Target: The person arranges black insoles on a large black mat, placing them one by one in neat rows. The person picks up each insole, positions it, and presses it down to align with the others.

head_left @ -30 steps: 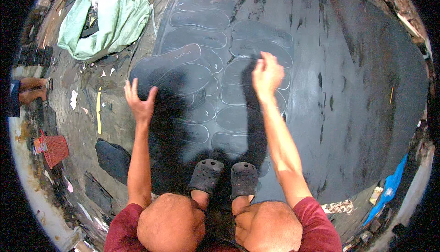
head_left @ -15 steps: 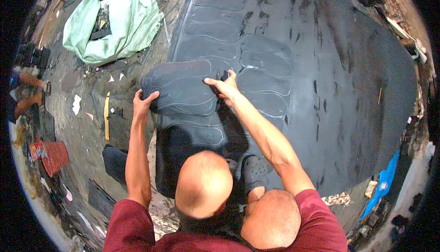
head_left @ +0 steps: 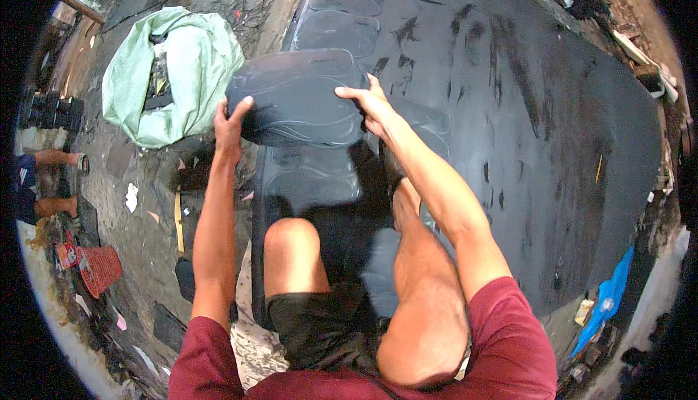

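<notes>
Between my two hands is a dark, flat piece of sole sheet [head_left: 302, 109], with pale sole-shaped outlines traced on its top. My left hand [head_left: 230, 122] grips its left end, thumb on top and fingers underneath. At the right end my right hand [head_left: 371, 108] pinches the edge, thumb on the upper face. Underneath stretches a large black sheet [head_left: 538, 153], with more traced sole outlines [head_left: 338, 29] running in a row along its left side. Whether the held piece is one layer or several, I cannot tell.
Left of the held piece stands a pale green sack [head_left: 218, 47], its mouth rolled open. A red basket [head_left: 100, 269], a yellow strip [head_left: 179, 218] and scraps lie on the floor. Another person's legs [head_left: 54, 182] show at far left. Blue plastic [head_left: 609, 298] lies right.
The sole sheet piece has moved forward, away from me, with both hands still on it. It now comes up beside the green sack. My legs are less sharply bent.
</notes>
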Tool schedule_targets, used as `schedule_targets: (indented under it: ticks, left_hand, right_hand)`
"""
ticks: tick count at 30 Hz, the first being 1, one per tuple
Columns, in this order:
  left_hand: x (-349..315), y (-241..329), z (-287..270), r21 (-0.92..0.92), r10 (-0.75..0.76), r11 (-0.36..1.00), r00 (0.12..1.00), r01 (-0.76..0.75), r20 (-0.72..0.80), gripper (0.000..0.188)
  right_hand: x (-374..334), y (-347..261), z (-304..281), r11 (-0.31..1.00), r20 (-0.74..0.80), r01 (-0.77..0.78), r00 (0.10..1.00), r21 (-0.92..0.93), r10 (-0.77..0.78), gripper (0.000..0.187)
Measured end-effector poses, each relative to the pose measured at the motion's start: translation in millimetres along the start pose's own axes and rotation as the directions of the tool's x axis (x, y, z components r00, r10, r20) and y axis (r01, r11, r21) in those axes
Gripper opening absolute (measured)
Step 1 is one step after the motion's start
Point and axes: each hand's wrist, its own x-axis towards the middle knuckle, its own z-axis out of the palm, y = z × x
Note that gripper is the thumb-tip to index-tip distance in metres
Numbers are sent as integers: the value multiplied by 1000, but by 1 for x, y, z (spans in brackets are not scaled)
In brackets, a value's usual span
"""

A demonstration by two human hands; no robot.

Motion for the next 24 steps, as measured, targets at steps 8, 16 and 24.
schedule_targets:
  ticks: [8, 16, 24]
  left_hand:
    - [125, -96, 1, 515, -136, 851, 990, 101, 31, 94]
    - [95, -82, 81, 855, -138, 431, 958, 287, -251, 89]
    - [91, -81, 105, 832, -40, 479, 954, 279, -297, 76]
  right_hand:
    - [132, 32, -10, 995, -28, -2, 1000, -97, -1, 108]
    - [135, 28, -35, 753, -280, -196, 960, -629, 15, 104]
    - [141, 30, -52, 731, -69, 212, 940, -648, -334, 116]
